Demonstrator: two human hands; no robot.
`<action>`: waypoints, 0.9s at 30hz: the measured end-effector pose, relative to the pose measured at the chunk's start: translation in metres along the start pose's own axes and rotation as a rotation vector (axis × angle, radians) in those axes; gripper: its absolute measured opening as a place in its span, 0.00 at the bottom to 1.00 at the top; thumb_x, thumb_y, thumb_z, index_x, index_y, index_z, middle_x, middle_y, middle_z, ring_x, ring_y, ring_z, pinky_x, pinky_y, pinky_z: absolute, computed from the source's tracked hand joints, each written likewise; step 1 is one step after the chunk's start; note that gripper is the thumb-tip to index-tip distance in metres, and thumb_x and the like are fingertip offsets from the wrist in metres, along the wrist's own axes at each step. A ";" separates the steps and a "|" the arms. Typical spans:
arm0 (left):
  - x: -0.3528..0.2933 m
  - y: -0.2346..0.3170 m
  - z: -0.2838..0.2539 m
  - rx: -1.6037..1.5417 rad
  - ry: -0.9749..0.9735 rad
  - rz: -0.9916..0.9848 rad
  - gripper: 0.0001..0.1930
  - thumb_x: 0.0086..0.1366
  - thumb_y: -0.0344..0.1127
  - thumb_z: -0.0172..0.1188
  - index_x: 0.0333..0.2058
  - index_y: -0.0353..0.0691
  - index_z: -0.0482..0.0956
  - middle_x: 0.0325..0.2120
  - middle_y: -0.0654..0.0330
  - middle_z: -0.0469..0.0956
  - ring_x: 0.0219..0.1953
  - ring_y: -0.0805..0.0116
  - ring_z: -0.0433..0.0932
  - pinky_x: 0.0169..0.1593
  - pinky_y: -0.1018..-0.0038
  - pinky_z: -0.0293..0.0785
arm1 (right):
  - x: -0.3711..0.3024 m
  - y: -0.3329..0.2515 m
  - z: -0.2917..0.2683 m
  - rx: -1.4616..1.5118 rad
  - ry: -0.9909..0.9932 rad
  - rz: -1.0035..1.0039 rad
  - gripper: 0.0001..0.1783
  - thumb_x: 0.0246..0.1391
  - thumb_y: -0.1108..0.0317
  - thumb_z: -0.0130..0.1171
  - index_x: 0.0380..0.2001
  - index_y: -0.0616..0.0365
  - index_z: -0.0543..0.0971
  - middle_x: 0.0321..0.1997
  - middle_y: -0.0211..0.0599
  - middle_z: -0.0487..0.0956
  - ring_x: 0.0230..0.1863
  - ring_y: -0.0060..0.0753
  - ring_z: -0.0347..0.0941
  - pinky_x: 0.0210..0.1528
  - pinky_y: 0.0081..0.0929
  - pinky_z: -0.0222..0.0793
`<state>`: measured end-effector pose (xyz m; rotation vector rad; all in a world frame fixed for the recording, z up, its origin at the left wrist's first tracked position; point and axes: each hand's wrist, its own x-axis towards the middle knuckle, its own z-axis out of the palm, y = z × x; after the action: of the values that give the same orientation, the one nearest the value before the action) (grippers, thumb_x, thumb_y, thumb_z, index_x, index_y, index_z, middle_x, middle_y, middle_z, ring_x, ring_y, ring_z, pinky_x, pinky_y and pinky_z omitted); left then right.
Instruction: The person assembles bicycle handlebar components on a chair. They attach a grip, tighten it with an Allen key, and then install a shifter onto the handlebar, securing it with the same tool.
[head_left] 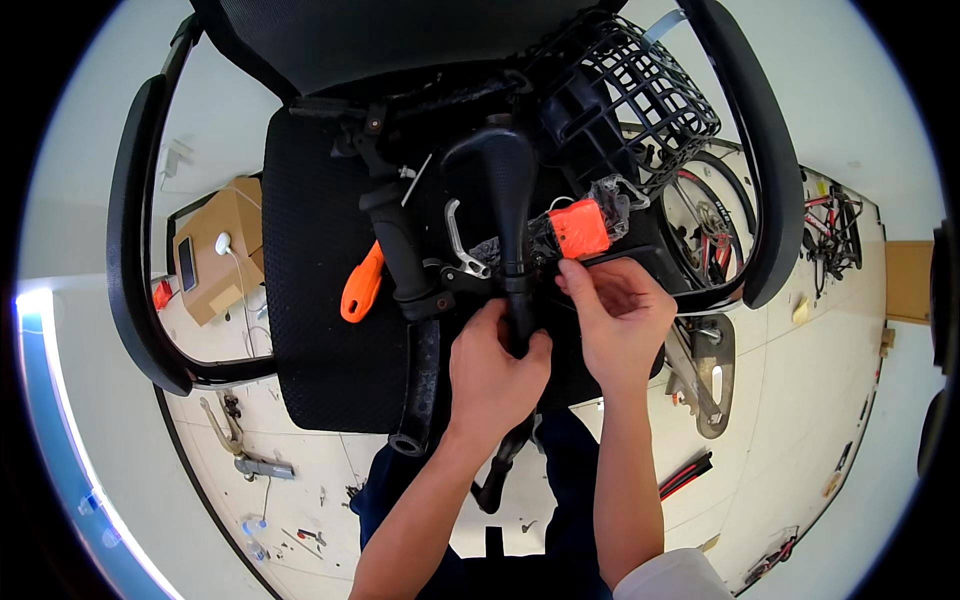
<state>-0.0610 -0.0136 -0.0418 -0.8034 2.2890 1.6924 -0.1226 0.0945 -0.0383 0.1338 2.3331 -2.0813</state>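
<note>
My left hand (492,368) is wrapped round a black handlebar (519,315). The bar runs from a dark, bulb-shaped grip (508,180) on the chair seat down towards my knees. Just right of the bar, my right hand (625,318) is closed, thumb against fingertips; what they pinch is too small or hidden to name. Beyond those fingertips lies a bright orange block (579,229) with clear plastic wrap (618,205) beside it. Left of the bar are a silver brake lever (458,240), a black foam-like grip (397,240) and an orange-handled tool (362,285).
A black office chair (310,350) carries the parts between its armrests. At its back right sits a black basket (655,95). A cardboard box (225,240) stands on the floor at left. Bicycle wheels (715,215) and loose metal parts lie around on the pale floor.
</note>
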 end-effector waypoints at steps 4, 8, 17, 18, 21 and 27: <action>0.002 -0.014 0.010 0.190 0.149 0.230 0.04 0.64 0.27 0.54 0.36 0.32 0.73 0.19 0.60 0.76 0.20 0.74 0.77 0.25 0.79 0.70 | 0.000 0.001 -0.005 0.164 -0.063 0.034 0.02 0.54 0.83 0.61 0.32 0.70 0.79 0.33 0.45 0.84 0.35 0.28 0.82 0.43 0.25 0.80; 0.001 -0.007 0.014 -0.206 0.045 -0.007 0.05 0.64 0.27 0.54 0.36 0.31 0.70 0.19 0.55 0.76 0.20 0.70 0.78 0.24 0.74 0.71 | -0.006 -0.006 -0.006 0.148 -0.140 -0.072 0.04 0.55 0.85 0.59 0.35 0.72 0.80 0.37 0.46 0.84 0.39 0.32 0.83 0.46 0.27 0.80; 0.003 -0.005 0.023 -0.017 0.110 0.143 0.11 0.64 0.32 0.57 0.37 0.29 0.68 0.24 0.42 0.78 0.28 0.41 0.79 0.30 0.57 0.73 | -0.006 0.005 -0.011 -0.275 -0.080 -0.311 0.07 0.49 0.77 0.67 0.34 0.64 0.83 0.34 0.38 0.85 0.34 0.30 0.84 0.36 0.20 0.78; 0.003 -0.006 0.026 0.023 0.147 0.158 0.11 0.64 0.31 0.58 0.37 0.30 0.69 0.25 0.44 0.78 0.27 0.43 0.79 0.30 0.59 0.73 | -0.006 0.007 -0.011 -0.281 -0.046 -0.314 0.07 0.48 0.76 0.69 0.32 0.63 0.83 0.31 0.36 0.85 0.31 0.30 0.84 0.32 0.19 0.77; 0.001 -0.005 0.032 0.094 0.213 0.176 0.11 0.64 0.31 0.58 0.38 0.30 0.69 0.27 0.43 0.78 0.30 0.41 0.78 0.32 0.59 0.72 | -0.010 0.003 -0.010 -0.300 0.003 -0.230 0.08 0.46 0.74 0.71 0.31 0.63 0.84 0.29 0.35 0.85 0.27 0.29 0.84 0.29 0.19 0.76; -0.001 0.003 0.034 0.068 0.180 0.172 0.14 0.67 0.35 0.55 0.42 0.29 0.67 0.32 0.39 0.76 0.31 0.37 0.77 0.31 0.52 0.73 | -0.014 -0.007 -0.012 -0.449 -0.025 -0.129 0.07 0.52 0.74 0.68 0.33 0.67 0.84 0.30 0.38 0.85 0.29 0.26 0.84 0.29 0.17 0.74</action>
<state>-0.0676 0.0188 -0.0500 -0.7954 2.5900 1.6597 -0.1083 0.1049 -0.0289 -0.0494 2.7830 -1.5320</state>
